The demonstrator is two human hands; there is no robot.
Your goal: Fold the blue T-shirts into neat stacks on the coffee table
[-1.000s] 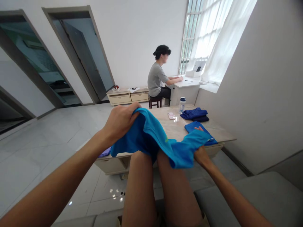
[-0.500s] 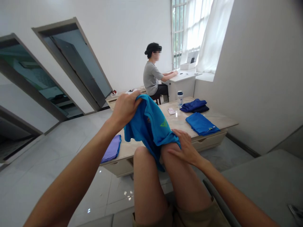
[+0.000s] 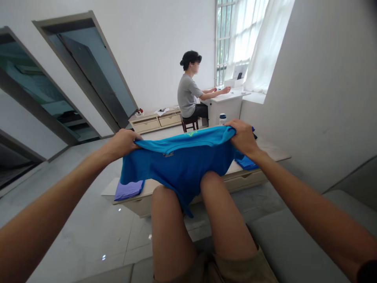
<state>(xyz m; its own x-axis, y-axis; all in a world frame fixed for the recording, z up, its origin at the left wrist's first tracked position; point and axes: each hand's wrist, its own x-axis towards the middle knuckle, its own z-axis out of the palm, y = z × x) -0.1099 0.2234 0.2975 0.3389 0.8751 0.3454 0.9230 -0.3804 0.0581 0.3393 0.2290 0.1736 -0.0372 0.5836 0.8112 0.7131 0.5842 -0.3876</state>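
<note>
Stretched between my two hands is a blue T-shirt [image 3: 182, 165] with a small green logo near its top edge and a label at the neckline. My left hand [image 3: 125, 143] grips one shoulder end, fingers closed on the cloth. At the other end my right hand [image 3: 242, 137] pinches the fabric. The lower part of the shirt hangs over my knees and dips between them. Behind the shirt stands a low wooden table [image 3: 244, 181], partly hidden. A folded purple garment [image 3: 129, 190] lies at its left, and a folded blue garment [image 3: 249, 163] shows at its right.
A bottle [image 3: 222, 118] stands on the table behind the shirt. Farther off, a person in a grey shirt [image 3: 187, 94] sits on a stool at a white desk [image 3: 226, 98]. Along the back wall is a low drawer cabinet [image 3: 147, 125]. A grey sofa [image 3: 294, 220] is at my right.
My right hand has risen from my knee and now grips the shirt. My left hand has moved left and down, so the bunched shirt is spread wide between both hands.
</note>
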